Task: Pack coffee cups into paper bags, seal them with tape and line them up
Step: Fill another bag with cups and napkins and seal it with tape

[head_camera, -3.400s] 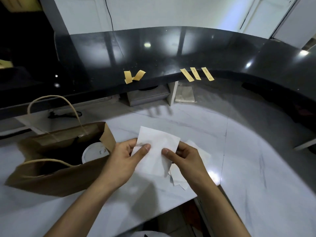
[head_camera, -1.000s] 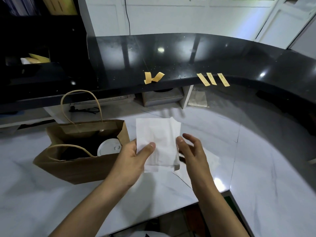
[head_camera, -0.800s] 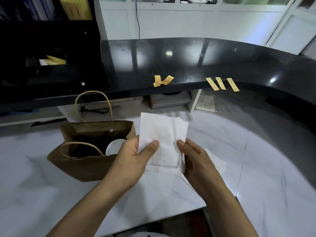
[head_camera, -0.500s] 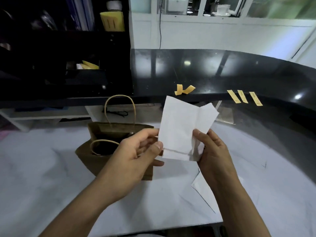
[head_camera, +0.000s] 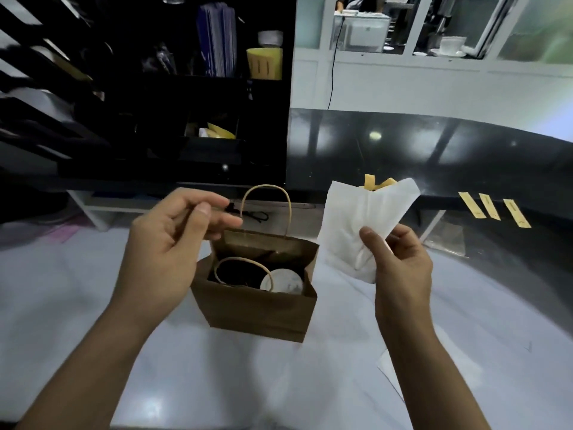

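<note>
The brown paper bag (head_camera: 259, 297) stands upright and open on the white counter (head_camera: 62, 293), below and between my hands, a white-lidded coffee cup (head_camera: 281, 281) showing inside it. My right hand (head_camera: 400, 265) pinches a white paper sleeve (head_camera: 361, 226) between thumb and fingers, up and to the right of the bag. My left hand (head_camera: 167, 243) hovers above the bag's left edge, fingers loosely curled, holding nothing. Beyond my right hand, yellow tape strips (head_camera: 490, 207) stick to the black ledge (head_camera: 434, 150).
</note>
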The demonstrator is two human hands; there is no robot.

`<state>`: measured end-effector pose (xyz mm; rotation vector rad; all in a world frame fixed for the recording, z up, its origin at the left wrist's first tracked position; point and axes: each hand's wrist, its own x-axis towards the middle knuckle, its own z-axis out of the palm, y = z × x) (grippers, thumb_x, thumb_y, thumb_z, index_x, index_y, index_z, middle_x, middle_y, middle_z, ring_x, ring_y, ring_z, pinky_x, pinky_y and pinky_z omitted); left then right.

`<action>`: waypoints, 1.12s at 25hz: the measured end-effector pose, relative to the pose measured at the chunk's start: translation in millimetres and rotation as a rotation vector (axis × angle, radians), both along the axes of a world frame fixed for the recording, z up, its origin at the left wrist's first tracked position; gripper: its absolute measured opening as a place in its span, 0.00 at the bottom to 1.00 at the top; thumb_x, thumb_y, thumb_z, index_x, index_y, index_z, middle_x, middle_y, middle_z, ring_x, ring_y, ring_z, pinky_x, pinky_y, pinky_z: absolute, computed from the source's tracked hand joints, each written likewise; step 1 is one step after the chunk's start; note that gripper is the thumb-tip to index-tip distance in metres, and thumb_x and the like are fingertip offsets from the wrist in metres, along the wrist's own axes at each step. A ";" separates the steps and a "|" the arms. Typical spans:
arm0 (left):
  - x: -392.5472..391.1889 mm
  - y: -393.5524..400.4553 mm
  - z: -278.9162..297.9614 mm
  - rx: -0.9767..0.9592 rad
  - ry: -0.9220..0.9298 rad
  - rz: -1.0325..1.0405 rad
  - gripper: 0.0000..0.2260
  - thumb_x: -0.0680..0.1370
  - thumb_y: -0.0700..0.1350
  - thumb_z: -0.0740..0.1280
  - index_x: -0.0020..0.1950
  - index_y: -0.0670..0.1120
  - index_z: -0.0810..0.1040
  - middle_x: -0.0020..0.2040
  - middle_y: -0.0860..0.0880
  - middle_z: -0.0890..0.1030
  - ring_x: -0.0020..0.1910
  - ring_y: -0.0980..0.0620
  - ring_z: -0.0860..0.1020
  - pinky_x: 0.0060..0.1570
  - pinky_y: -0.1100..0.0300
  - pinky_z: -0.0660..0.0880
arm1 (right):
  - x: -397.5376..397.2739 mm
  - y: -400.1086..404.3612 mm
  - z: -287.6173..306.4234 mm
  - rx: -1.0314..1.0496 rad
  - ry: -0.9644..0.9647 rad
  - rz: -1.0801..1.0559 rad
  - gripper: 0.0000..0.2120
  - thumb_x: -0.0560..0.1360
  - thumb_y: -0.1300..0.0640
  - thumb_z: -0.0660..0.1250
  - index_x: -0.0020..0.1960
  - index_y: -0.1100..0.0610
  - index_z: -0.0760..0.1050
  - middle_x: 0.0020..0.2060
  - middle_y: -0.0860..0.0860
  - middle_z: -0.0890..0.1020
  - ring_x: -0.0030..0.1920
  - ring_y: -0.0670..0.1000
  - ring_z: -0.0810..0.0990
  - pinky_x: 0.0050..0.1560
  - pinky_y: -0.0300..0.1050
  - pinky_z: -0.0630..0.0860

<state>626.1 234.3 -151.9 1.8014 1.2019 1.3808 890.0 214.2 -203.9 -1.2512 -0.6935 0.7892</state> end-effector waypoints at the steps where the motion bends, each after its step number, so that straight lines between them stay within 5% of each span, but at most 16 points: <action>1: -5.0 4.9 -6.7 0.006 0.076 0.032 0.09 0.85 0.43 0.60 0.58 0.50 0.80 0.48 0.55 0.86 0.53 0.57 0.83 0.51 0.66 0.78 | -6.6 1.6 -0.1 0.025 -0.068 -0.017 0.08 0.76 0.57 0.75 0.49 0.47 0.79 0.45 0.40 0.86 0.48 0.43 0.85 0.42 0.36 0.82; 5: -14.2 17.4 -32.5 -0.035 0.346 0.132 0.08 0.83 0.47 0.63 0.56 0.59 0.78 0.46 0.66 0.83 0.52 0.69 0.78 0.43 0.78 0.71 | -33.3 10.7 -6.8 0.140 -0.403 0.030 0.12 0.75 0.61 0.76 0.46 0.46 0.76 0.41 0.46 0.81 0.42 0.49 0.81 0.35 0.35 0.78; 10: -20.5 33.4 -57.9 -0.179 0.563 0.122 0.08 0.81 0.47 0.67 0.57 0.59 0.80 0.51 0.63 0.80 0.58 0.54 0.76 0.52 0.55 0.75 | -53.1 21.6 -12.2 0.224 -0.941 0.297 0.14 0.70 0.68 0.75 0.48 0.52 0.78 0.44 0.45 0.77 0.39 0.45 0.73 0.39 0.32 0.68; 16: -28.2 43.8 -75.9 -0.188 0.746 0.002 0.20 0.75 0.44 0.75 0.65 0.57 0.77 0.66 0.57 0.76 0.74 0.53 0.63 0.68 0.57 0.55 | -72.5 53.9 -7.6 0.077 -1.480 0.680 0.08 0.75 0.62 0.70 0.53 0.53 0.77 0.48 0.50 0.77 0.45 0.55 0.76 0.38 0.50 0.69; 19: -32.2 46.2 -81.2 -0.218 0.764 -0.012 0.27 0.76 0.48 0.73 0.73 0.61 0.69 0.74 0.57 0.68 0.77 0.56 0.53 0.73 0.56 0.52 | -84.8 70.6 -12.3 -0.046 -1.631 0.811 0.08 0.76 0.63 0.67 0.53 0.53 0.75 0.48 0.50 0.76 0.48 0.57 0.78 0.40 0.47 0.64; 23: -34.1 44.5 -84.8 -0.178 0.711 -0.043 0.27 0.78 0.43 0.68 0.73 0.62 0.68 0.74 0.56 0.67 0.73 0.65 0.49 0.70 0.59 0.53 | -100.6 84.4 -27.1 -0.181 -1.770 0.915 0.08 0.79 0.63 0.67 0.55 0.53 0.76 0.52 0.52 0.81 0.52 0.57 0.81 0.45 0.49 0.73; 28: -40.8 47.0 -88.4 -0.188 0.652 -0.088 0.24 0.79 0.44 0.68 0.72 0.62 0.69 0.69 0.63 0.65 0.63 0.84 0.41 0.68 0.63 0.53 | -98.9 92.8 -34.4 -0.380 -1.603 1.087 0.10 0.78 0.62 0.70 0.56 0.49 0.80 0.49 0.49 0.82 0.50 0.54 0.81 0.47 0.49 0.79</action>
